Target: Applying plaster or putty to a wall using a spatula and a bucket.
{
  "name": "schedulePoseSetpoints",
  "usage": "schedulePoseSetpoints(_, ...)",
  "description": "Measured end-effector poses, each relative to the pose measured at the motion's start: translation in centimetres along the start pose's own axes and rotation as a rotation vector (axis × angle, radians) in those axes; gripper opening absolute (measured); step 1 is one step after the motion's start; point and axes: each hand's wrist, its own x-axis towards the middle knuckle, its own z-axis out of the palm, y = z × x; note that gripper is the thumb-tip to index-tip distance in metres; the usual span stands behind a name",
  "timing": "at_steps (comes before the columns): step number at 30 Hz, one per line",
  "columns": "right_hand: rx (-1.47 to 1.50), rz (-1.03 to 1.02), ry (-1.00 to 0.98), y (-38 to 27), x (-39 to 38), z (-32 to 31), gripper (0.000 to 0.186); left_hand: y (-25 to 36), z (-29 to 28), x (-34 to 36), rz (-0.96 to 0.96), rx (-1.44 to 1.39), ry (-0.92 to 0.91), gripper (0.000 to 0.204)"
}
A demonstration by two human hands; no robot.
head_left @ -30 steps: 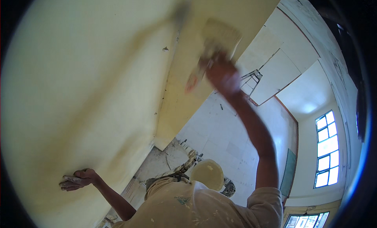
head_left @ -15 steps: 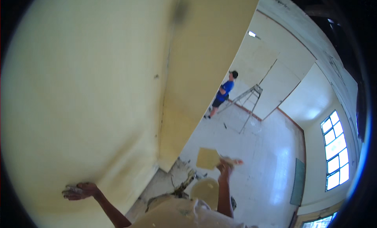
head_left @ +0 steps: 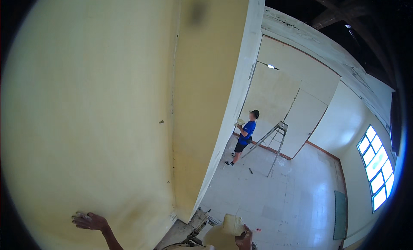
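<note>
Now I am lowering my right hand, its fingers gripping the pale sanding pad, off the yellow wall; my left hand, fingers spread, is staying pressed on it.

A bare indoor room under renovation, seen from high up beside a wall. A tall pale yellow wall fills the left side, its surface smooth with a few small marks and chips, ending at a projecting corner column. Beyond it, a pale tiled floor spreads out, dusty and unfurnished. A folding metal stepladder stands near the far wall. Another person in a blue shirt stands facing the column's far edge. Dark exposed roof beams show overhead, and a large multi-pane window lets in daylight at the right.
</note>
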Motion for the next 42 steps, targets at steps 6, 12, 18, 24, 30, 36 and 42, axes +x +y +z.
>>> schedulePoseSetpoints(6,0.489,0.368,0.098,-1.8,3.2,0.9,0.017,0.7,-0.5,-2.1,-0.08,-0.124,-0.125,0.056)
schedulePoseSetpoints(12,0.05,-0.068,0.101,-8.9,4.6,6.6,0.023,3.4,-2.7,-4.3,-0.036,-0.208,-0.224,0.062)
schedulePoseSetpoints(18,-0.43,-0.733,-0.35,-21.2,9.5,15.9,0.026,10.2,-11.3,-18.4,0.165,-1.326,-1.705,0.076)
schedulePoseSetpoints(24,-0.763,-1.348,-0.231,-31.7,15.9,24.6,0.027,16.0,-14.4,-28.6,0.309,-1.305,-2.599,0.062)
schedulePoseSetpoints(30,-1.083,-1.502,0.223,-50.6,17.6,23.7,0.028,14.9,-16.2,-27.6,0.164,-1.48,-2.306,0.054)
schedulePoseSetpoints(36,-0.721,-1.75,0.87,-73.6,8.4,19.1,0.029,14.6,-15.5,-27.9,0.172,-1.49,-2.32,0.057)
schedulePoseSetpoints(42,-0.663,-2.092,0.693,-66.7,11.3,17.1,0.042,15.3,-15.9,-27.0,0.315,-1.485,-2.267,0.053)
